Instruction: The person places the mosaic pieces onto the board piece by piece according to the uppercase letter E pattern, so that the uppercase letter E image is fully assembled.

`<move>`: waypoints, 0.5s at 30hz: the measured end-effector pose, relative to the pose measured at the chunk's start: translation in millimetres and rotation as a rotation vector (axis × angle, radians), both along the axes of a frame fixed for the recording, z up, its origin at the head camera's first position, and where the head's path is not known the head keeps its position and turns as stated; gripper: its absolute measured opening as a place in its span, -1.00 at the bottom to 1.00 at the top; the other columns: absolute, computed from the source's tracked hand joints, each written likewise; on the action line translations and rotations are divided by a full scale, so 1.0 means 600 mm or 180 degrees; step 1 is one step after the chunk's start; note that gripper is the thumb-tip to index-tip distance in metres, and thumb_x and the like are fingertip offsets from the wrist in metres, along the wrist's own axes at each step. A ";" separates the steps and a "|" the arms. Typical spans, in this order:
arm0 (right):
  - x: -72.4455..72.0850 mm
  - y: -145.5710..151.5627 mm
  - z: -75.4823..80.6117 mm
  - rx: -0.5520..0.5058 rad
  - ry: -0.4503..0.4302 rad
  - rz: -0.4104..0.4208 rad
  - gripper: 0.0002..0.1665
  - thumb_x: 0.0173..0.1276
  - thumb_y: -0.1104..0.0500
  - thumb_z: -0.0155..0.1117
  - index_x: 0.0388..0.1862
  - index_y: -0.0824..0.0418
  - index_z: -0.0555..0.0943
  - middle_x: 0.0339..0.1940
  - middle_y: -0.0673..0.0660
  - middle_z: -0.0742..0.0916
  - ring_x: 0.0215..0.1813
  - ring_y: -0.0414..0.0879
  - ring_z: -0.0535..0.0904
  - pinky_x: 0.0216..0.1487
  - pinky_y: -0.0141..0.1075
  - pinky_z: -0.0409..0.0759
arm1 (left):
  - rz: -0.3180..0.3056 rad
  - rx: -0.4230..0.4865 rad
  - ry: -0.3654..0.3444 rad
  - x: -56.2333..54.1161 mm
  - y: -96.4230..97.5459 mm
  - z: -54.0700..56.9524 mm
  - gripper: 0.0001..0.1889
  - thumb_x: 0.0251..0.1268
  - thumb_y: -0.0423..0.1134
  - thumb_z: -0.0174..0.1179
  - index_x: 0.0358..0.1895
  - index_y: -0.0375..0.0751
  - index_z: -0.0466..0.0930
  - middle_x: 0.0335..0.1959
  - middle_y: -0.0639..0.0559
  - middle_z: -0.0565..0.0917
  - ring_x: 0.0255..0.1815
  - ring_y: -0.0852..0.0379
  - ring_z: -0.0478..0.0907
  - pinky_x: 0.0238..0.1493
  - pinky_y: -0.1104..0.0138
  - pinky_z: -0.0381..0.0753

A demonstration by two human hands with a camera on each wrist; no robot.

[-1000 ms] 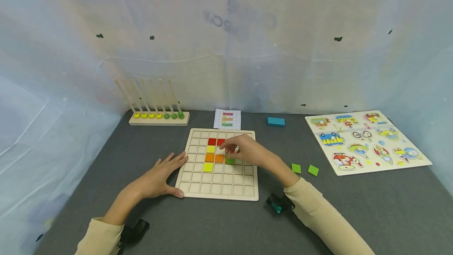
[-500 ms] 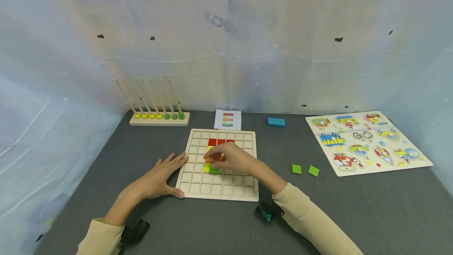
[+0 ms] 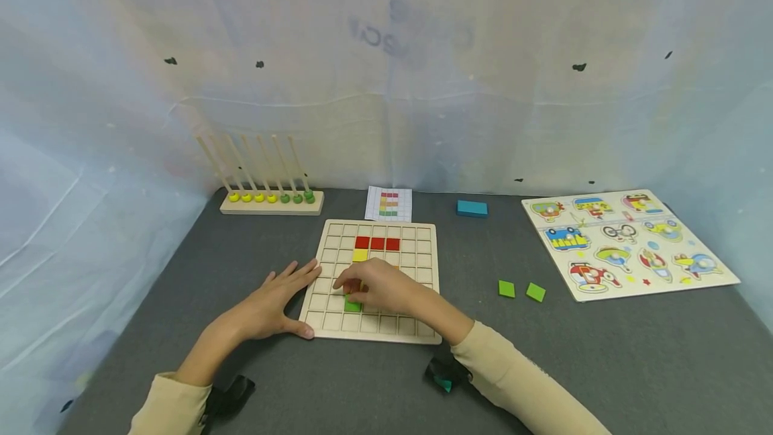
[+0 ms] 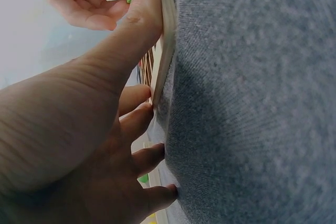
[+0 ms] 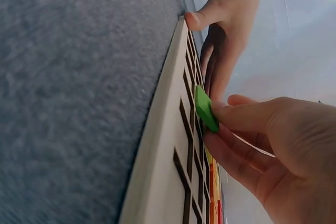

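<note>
A wooden grid board (image 3: 380, 336) lies on the dark grey cloth. My left hand (image 3: 268, 304) rests at its left side with spread fingers, the thumb on the near left corner. Between thumb and fingers my right hand (image 3: 386, 287) pinches a green square tile (image 5: 205, 108), low over the board's grid and tilted in the right wrist view. In the head view this green tile (image 3: 353, 305) overlaps a cell left of centre. Three red tiles (image 3: 377, 244) sit in a row in the grid, with a yellow tile (image 3: 359, 256) below the left one. My right hand hides other tiles.
Two loose green tiles (image 3: 506, 288) lie right of the board. Behind it are a pattern card (image 3: 388, 204) and a blue block (image 3: 472, 209). A peg abacus (image 3: 272, 208) stands back left, and a picture puzzle board (image 3: 628, 244) lies at the right.
My right hand has moved left and nearer across the board with the green tile, uncovering the third red tile. The left hand has stayed in place.
</note>
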State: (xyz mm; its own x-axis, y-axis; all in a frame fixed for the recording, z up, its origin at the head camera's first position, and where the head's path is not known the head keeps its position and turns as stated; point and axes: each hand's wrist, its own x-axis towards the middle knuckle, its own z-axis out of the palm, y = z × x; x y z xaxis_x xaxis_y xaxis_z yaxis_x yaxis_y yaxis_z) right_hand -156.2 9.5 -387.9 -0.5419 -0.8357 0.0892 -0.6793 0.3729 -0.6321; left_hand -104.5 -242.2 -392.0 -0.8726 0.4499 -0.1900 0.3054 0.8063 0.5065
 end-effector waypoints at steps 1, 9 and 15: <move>0.001 -0.001 -0.001 0.0036 0.0034 -0.0020 -0.72 0.35 0.29 0.32 0.04 0.20 0.69 -0.18 0.02 0.75 -0.20 -0.32 0.58 -0.13 -0.50 0.55 | -0.0003 0.0004 -0.0001 0.000 0.000 0.000 0.18 -0.15 0.23 0.45 0.56 -0.18 0.06 0.58 -0.17 0.02 0.54 -0.38 -0.15 0.37 -0.37 -0.18; 0.004 0.002 -0.005 0.0164 0.0175 -0.0041 -0.73 0.36 0.29 0.31 0.03 0.18 0.70 -0.14 0.00 0.76 -0.18 -0.32 0.60 -0.12 -0.55 0.52 | -0.0021 0.0001 -0.0003 -0.003 0.000 -0.003 0.18 -0.16 0.25 0.44 0.56 -0.16 0.06 0.58 -0.16 0.02 0.54 -0.38 -0.15 0.37 -0.38 -0.18; -0.009 0.033 0.006 -0.0151 -0.0132 -0.0016 -0.70 0.36 0.29 0.32 0.06 0.25 0.68 -0.12 0.07 0.76 -0.15 -0.25 0.62 -0.07 -0.43 0.60 | -0.0011 0.0010 -0.0025 -0.003 0.000 -0.001 0.18 -0.15 0.23 0.45 0.56 -0.17 0.05 0.58 -0.17 0.01 0.54 -0.38 -0.16 0.37 -0.38 -0.20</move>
State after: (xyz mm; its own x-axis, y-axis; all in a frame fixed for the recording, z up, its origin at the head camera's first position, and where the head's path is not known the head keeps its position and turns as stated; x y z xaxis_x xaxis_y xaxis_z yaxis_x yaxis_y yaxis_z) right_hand -161.7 29.2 -384.4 -0.5501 -0.8283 0.1060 -0.6502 0.3452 -0.6768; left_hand -106.0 -242.1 -392.9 -0.8696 0.4535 -0.1954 0.3041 0.8036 0.5115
